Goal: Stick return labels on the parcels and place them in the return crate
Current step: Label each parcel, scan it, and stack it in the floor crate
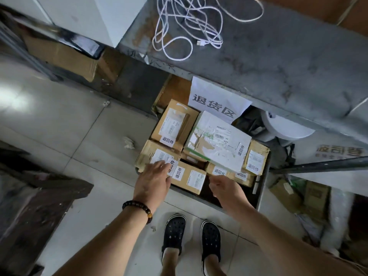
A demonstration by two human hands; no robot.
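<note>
The left hand point(153, 177) reaches into the crate point(262, 182). Its fingers are straight and spread a little. They lie flat on a brown box point(151, 150) at the front left corner of the crate. The fingertips touch the box right beside its white return label point(172, 165). The hand does not grab anything.

The right hand point(225, 189) hangs over the front edge of the crate, a bit apart from the left hand. Its fingers are bent loosely, and I can see nothing in it.

The crate sits on the floor point(79, 126) and is full of parcels. There are brown boxes all around, and a big white bag point(219, 144) lies on top in the middle of the crate. Every parcel I can see has a white return label on it. A paper sign point(215, 100) hangs just behind the crate, from the edge of a gray surface point(278, 56). A white cable point(189, 30) lies up on that surface, well behind the crate.

I think this is the putting-in step. The box at the front left corner looks set down, and the left hand seems to press it into place. The box leans a little over the crate's edge. Next, I think both hands need to lift away gently so the box does not tip out. Then they can go for another parcel, if one is left.
</note>
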